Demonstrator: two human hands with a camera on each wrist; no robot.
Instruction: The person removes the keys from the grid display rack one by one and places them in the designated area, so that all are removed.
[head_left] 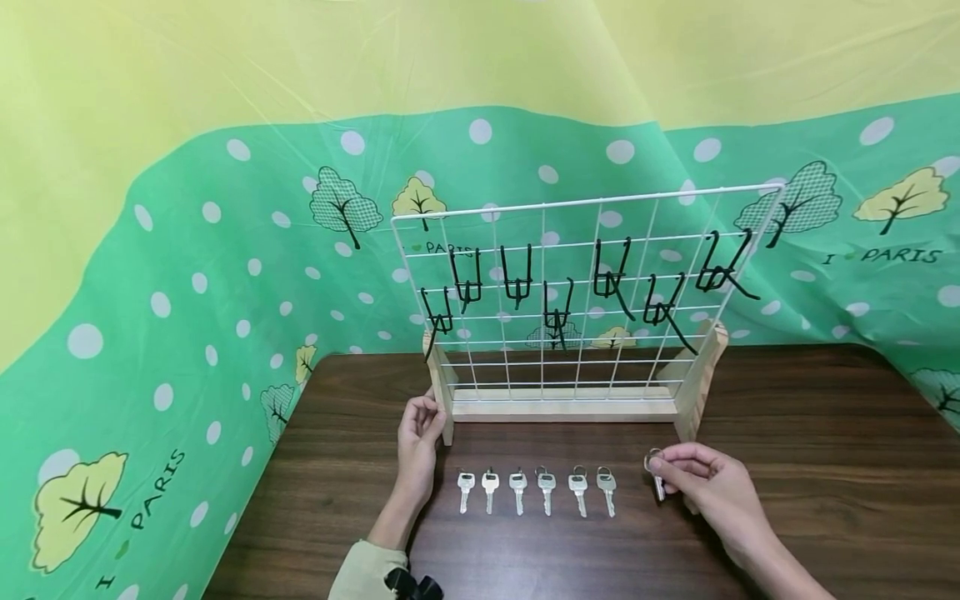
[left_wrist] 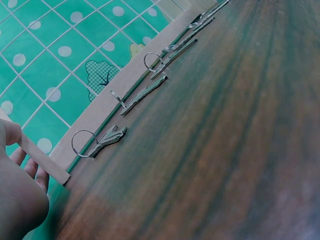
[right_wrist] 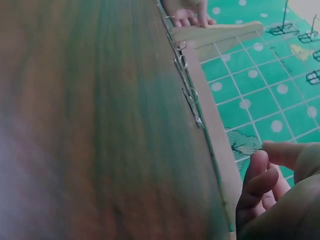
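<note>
My left hand (head_left: 420, 437) holds the left wooden side support (head_left: 442, 392) of a white wire grid rack (head_left: 570, 200). In the left wrist view, its thumb and fingers lie on either side of that wood. Right of the rack's front, my right hand (head_left: 712, 487) pinches a key (head_left: 659, 486) by its ring (head_left: 651, 458), with the blade hanging down. The right wrist view shows thumb and forefinger meeting, the key mostly hidden. Between the hands, several silver keys (head_left: 518, 492) with small rings lie in a row on the table, blades toward me.
Several black double-pronged hooks (head_left: 517, 275) hang on the grid at different heights. A wooden bar (head_left: 562, 408) joins the rack's sides at the bottom. The dark wood table (head_left: 825, 467) is backed by a green and yellow printed cloth (head_left: 247, 208).
</note>
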